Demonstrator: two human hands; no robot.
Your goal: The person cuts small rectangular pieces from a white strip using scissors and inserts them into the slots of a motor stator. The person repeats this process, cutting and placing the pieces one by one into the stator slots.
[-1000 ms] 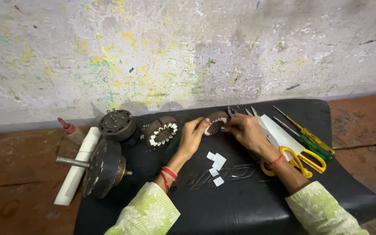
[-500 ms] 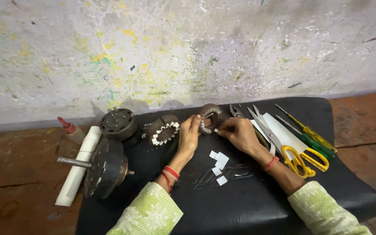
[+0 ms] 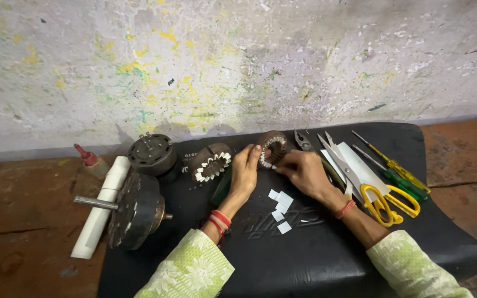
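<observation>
My left hand [image 3: 245, 174] holds a round brown stator ring [image 3: 274, 144] upright on a black cushioned seat [image 3: 316, 254]. My right hand [image 3: 303, 172] pinches a small white paper slip against the ring's lower slots. Several cut white paper pieces [image 3: 281, 205] lie on the seat just below both hands. A second stator ring [image 3: 211, 163], with white paper in its slots, rests to the left of my left hand.
Yellow-handled scissors [image 3: 379, 198], pliers [image 3: 303, 141], a white paper sheet [image 3: 360, 168] and two screwdrivers [image 3: 398, 171] lie to the right. A dark motor housing with shaft [image 3: 133, 209], a round motor cover [image 3: 151, 154], a white tube [image 3: 100, 207] and a red-capped bottle [image 3: 90, 159] sit left. A stained wall stands behind.
The stator ring has been tipped up and shifted slightly left between my hands. My right hand has drawn in closer to its lower edge.
</observation>
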